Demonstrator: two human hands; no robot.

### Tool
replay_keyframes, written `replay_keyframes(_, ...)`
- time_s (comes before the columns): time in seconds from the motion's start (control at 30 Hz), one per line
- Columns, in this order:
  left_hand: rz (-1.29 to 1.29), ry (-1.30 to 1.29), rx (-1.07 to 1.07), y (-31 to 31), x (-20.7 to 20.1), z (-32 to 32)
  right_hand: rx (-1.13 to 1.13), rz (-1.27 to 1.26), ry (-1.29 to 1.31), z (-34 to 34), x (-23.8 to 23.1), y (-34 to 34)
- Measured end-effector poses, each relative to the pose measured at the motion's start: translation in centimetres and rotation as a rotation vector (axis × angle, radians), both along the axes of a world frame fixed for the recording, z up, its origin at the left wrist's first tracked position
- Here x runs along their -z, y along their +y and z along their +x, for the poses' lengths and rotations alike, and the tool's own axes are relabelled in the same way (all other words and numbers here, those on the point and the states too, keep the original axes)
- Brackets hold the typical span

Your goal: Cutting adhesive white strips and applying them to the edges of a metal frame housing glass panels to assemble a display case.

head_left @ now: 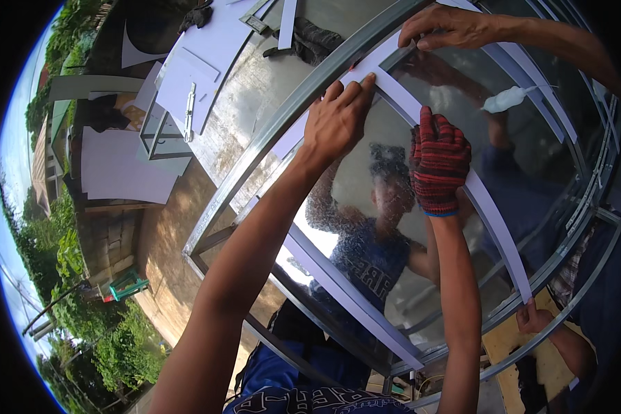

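Note:
A long white strip curves across a dark glossy panel set in a metal frame. At its upper end, where it meets another white strip along the frame, my bare left hand presses with bent fingers. My right hand, in a red-and-black striped knit glove, is closed on the curved strip farther down. A co-worker's hand holds the strips' joint from the upper right. Another hand pinches the curved strip's lower end. My palms are hidden.
A second white strip crosses the panel nearer me. A white plastic piece with a thin nozzle lies at right. Beyond the frame are a utility knife, white sheets, a dark glove and a square tool.

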State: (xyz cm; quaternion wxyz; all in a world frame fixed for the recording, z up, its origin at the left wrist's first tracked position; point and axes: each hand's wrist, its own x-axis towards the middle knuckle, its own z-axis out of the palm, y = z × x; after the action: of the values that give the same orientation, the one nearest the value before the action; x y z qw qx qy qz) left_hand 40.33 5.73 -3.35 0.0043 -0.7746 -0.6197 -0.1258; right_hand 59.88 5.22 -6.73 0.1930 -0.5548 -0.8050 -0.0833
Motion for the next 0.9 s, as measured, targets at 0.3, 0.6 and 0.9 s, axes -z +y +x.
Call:
replay_keyframes(0.3,0.042,-0.137,0.016,-3.4,2.1,2.5,-0.048,0.055,0.002,0.3,-0.4,-0.1)
replay_keyframes(0.6,-0.112,-0.269,0.006,-3.3,1.8,2.7,-0.036,0.060,-0.017,0.2,-0.3,-0.1)
replay_keyframes(0.9,-0.072,-0.250,0.013,-3.2,2.0,2.9,0.020,0.056,-0.026,0.0,-0.2,-0.1)
